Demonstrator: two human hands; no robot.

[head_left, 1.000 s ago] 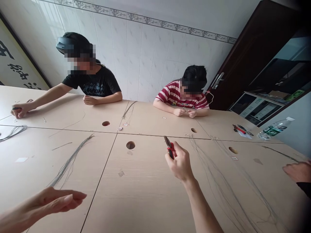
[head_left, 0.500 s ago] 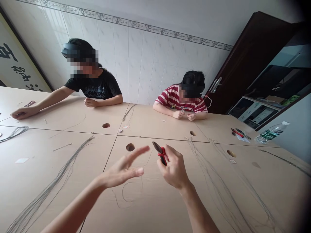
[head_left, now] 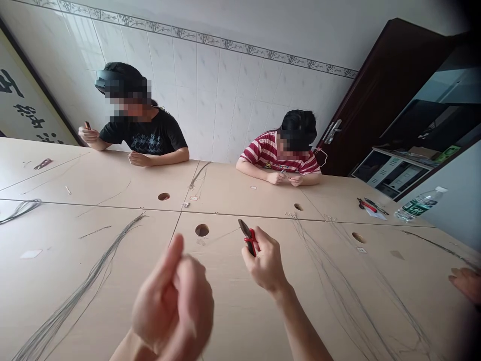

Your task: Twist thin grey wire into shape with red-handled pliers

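My right hand (head_left: 265,258) is closed around red-handled pliers (head_left: 247,236), whose dark jaws point up and away from me. From the jaws a thin wire (head_left: 225,233) runs left towards a round hole in the table and fades from sight. My left hand (head_left: 173,306) is raised close to the camera and blurred, thumb up and fingers curled towards me. Whether anything is in those fingers I cannot make out. To its left, a bundle of thin grey wires (head_left: 99,271) lies slantwise on the table.
More wires (head_left: 338,281) lie to the right. Across the table sit a person in black (head_left: 150,138) and one in red stripes (head_left: 263,150). A water bottle (head_left: 421,204) stands near other pliers (head_left: 368,204). Another person's hand (head_left: 466,283) shows at the right edge.
My left hand has come back towards me and turned, its fingers now curled. The wire at the pliers has swung left. Across the table, the person in black has drawn an arm in.
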